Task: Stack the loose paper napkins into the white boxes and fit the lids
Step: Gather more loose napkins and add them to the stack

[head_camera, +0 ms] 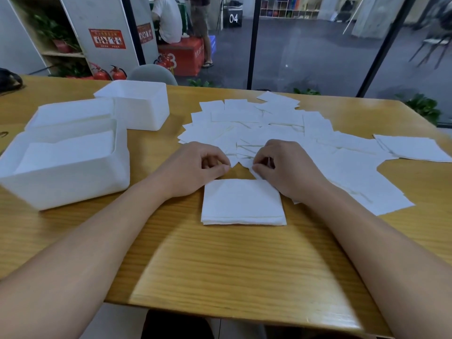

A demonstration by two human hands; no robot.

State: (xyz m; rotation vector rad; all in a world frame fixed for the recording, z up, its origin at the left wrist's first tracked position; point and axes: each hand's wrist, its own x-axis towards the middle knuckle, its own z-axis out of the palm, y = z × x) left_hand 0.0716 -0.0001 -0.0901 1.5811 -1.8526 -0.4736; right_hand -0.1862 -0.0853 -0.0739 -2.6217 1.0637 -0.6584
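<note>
A neat stack of napkins (242, 204) lies on the wooden table (220, 265) just in front of me. Beyond it, loose napkins (269, 128) are spread in an overlapping heap. My left hand (195, 170) has its fingers curled, thumb and forefinger pinching the near corner of a loose napkin. My right hand (286, 167) pinches the edge of a loose napkin (253, 168) at the heap's near side. An open white box (73, 189) at the left holds stacked napkins.
Behind the open box sits a second white box or lid (73, 111), and further back a third white box (139, 104) with a flat top. More napkins (413, 148) lie at the far right. Glass walls, a chair and people are beyond the table.
</note>
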